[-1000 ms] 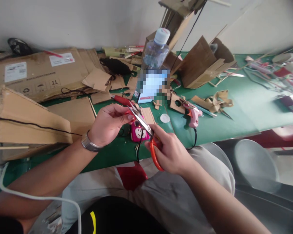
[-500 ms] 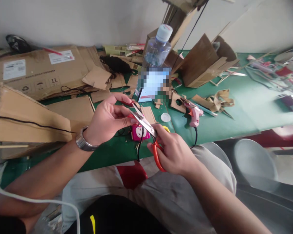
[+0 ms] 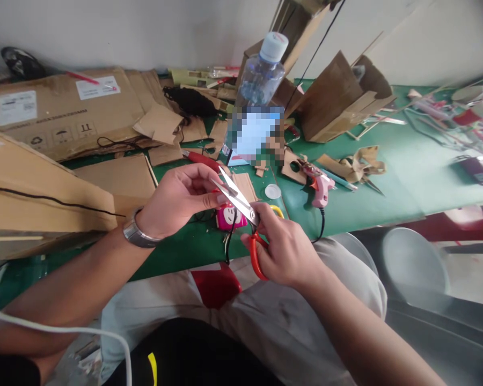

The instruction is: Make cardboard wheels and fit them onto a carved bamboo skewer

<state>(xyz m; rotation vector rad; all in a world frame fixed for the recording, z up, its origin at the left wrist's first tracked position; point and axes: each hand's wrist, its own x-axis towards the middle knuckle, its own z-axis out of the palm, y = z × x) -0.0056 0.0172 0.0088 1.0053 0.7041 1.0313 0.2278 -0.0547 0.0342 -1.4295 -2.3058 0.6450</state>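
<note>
The green table (image 3: 418,166) on my screen
It carries a printed cardboard box (image 3: 118,110) at far left, a pink glue gun (image 3: 322,187) right of centre, a white disc (image 3: 272,191) between.

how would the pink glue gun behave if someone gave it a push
The pink glue gun would probably slide or swivel rather than roll, given its angular, pistol-like shape. Its body looks like hard plastic, so it should stay stiff. The black cord trailing from its handle looks bendy and might drag or tug.
</note>
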